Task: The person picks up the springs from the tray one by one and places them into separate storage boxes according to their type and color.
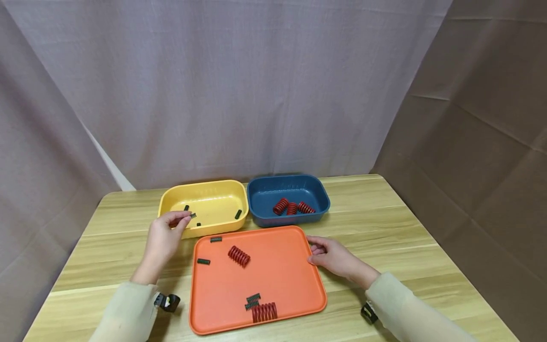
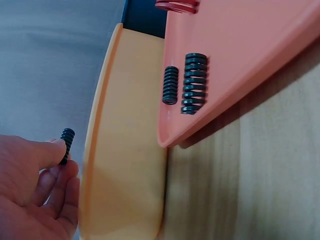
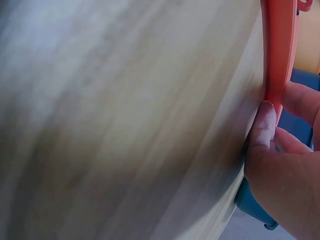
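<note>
Step in hand looked like placing: the L hand had a small dark spring pinched btw. thumb & fingertips, over the yellow bin per the head view; exact height unclear. That grip was narrow, about the spring's thickness. R hand held the orange tray by its R rim, prob. to steady it. Next move prob. called for easing the L pinch w/ the spring inside the bin's rim.

Other stuff: a dark spring in the bin's R end, plus more near the fingers. Blue bin, right beside, held three red springs. Tray still had a lone red spring, two dark ones toward its far L corner & a tight cluster by the near edge, awkward to pick singly. Yellow bin's near wall stood btw. its inside & the tray, so needed clearing. All sat on a wooden surface.
</note>
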`<state>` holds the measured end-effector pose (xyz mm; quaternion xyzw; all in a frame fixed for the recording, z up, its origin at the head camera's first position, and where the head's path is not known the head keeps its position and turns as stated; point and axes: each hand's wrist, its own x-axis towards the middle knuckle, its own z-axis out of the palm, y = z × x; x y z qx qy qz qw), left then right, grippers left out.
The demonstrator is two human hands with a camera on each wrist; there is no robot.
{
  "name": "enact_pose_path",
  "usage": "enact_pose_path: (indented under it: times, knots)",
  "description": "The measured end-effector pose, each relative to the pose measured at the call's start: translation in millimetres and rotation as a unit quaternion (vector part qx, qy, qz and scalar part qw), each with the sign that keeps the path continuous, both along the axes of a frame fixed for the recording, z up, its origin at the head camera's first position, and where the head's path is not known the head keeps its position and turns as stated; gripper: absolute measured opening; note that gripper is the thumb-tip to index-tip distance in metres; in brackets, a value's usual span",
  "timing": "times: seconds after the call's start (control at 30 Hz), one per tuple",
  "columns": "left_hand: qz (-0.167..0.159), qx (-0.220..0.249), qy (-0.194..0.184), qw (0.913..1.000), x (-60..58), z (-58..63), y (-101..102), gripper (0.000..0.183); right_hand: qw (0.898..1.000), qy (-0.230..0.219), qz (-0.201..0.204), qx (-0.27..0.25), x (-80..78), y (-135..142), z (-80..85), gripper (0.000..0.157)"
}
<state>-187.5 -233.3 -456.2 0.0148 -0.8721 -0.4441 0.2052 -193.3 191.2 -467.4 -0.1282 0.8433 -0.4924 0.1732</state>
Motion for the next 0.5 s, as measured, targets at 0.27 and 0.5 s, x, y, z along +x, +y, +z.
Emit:
enact_pose_path:
  times: [0.27,0.5]
  knots:
    - [0.004,0.000,-0.017,0.9998,0.2,-4.3,0.3,0.017,1.000,0.010,0.012,-0.003,7.2,-3.6,13.0,0.058]
    - [-0.013,0.004,-0.017,0.9998,1.7,-5.2,0.1,0.017,1.000,0.009,0.000,0.010,-4.2,3.5,-9.5,0.058]
